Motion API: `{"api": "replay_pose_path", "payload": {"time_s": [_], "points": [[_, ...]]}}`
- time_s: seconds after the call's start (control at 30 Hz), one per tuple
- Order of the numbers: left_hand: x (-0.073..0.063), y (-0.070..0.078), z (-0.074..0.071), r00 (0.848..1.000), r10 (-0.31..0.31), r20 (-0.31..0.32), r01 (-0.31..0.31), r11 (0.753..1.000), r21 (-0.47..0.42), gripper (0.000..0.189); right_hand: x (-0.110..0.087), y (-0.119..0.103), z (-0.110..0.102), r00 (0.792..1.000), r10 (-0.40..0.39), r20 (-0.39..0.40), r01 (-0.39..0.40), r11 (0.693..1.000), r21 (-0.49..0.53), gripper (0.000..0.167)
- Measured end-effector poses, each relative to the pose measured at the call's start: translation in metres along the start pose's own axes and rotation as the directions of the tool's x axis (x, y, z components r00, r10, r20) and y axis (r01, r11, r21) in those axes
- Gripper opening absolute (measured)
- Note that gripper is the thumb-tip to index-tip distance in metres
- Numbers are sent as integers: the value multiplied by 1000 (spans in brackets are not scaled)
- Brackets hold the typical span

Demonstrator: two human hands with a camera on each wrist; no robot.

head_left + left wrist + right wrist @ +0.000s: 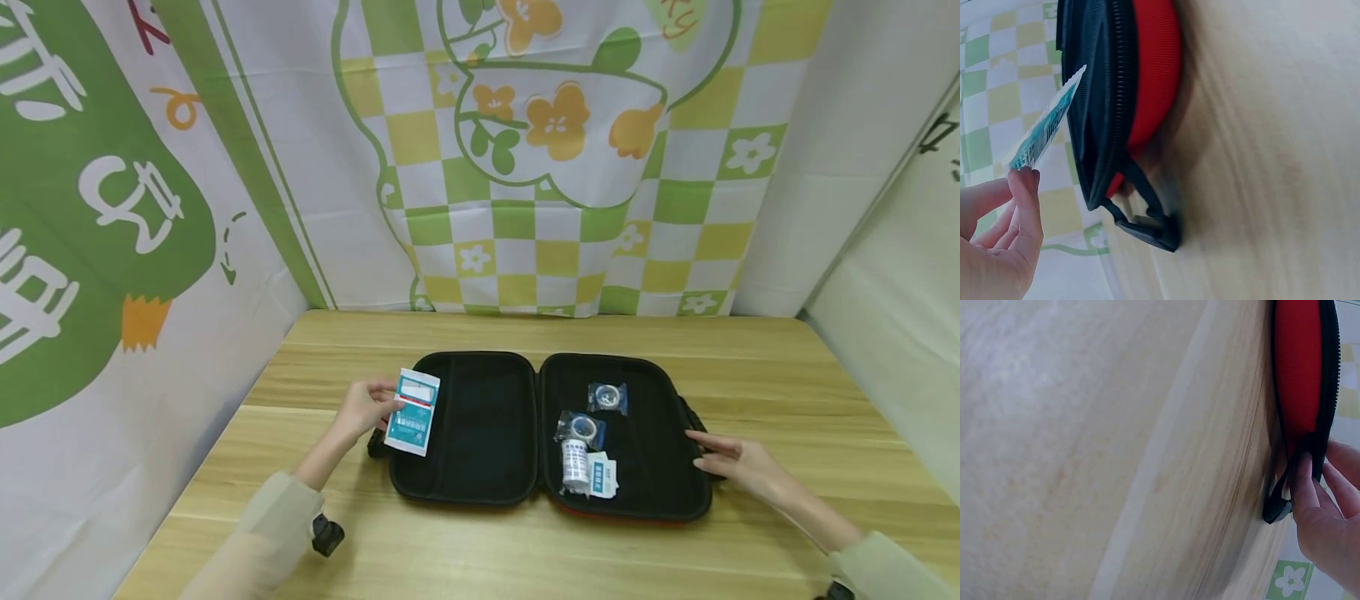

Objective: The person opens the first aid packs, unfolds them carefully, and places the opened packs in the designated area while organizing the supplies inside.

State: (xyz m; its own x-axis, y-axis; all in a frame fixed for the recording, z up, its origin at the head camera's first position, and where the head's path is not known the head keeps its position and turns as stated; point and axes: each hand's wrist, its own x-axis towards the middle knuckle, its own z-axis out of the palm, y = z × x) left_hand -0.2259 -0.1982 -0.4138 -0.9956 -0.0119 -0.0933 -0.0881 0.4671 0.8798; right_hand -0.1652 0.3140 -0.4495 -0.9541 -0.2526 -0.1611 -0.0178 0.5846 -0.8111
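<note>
My left hand [366, 410] pinches a flat teal-and-white sachet [412, 412] between thumb and fingers, above the left edge of an open black zip case [480, 417]. In the left wrist view the sachet [1047, 128] stands tilted, apart from the case's red outer shell [1157, 69]. At the case's right edge, my right hand [738, 467] holds the rim, thumb on the outside by the handle [1277, 509] and fingers over the edge. In the right half lie two wrapped tape rolls [607, 397], a white wrapped bandage roll [575, 467] and small white-and-teal packets [603, 477].
The case lies open flat on a wooden table [465, 550], a carrying handle [1147, 231] at its left end. Behind the table hangs a green-and-yellow checked curtain [517, 250]. More printed cloth [225, 167] hangs at the left.
</note>
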Motion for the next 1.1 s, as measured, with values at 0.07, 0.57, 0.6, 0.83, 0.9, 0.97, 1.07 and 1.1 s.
{"api": "replay_pose_path", "payload": {"time_s": [0.07,0.57,0.6,0.83,0.9,0.97,1.07,1.1], "points": [[-1,-3,1,1000,-15,1,15,1000,5,31,0,0,1,1000,8,-4,-8,1000,8,58],[-6,-15,9,997,-72,13,72,997,0,27,0,-1,1,1000,8,5,-8,1000,3,56],[-6,-15,10,997,-76,13,77,997,-9,27,0,-1,1,1000,8,1,-8,1000,1,56],[-10,-14,14,996,-83,23,83,996,-11,28,0,-1,1,1000,-15,0,15,1000,-13,54],[-10,-15,15,996,-84,33,85,996,-15,28,0,0,1,1000,-10,-4,10,1000,-12,55],[-10,-16,16,995,-86,42,87,996,-22,29,0,0,1,1000,-12,-4,12,1000,-10,54],[-10,-19,20,994,-89,63,91,996,-25,30,0,-1,1,1000,-6,-2,6,1000,-1,55],[-10,-20,21,994,-87,72,89,996,-24,30,0,-1,1,1000,-3,-1,3,1000,3,55]]}}
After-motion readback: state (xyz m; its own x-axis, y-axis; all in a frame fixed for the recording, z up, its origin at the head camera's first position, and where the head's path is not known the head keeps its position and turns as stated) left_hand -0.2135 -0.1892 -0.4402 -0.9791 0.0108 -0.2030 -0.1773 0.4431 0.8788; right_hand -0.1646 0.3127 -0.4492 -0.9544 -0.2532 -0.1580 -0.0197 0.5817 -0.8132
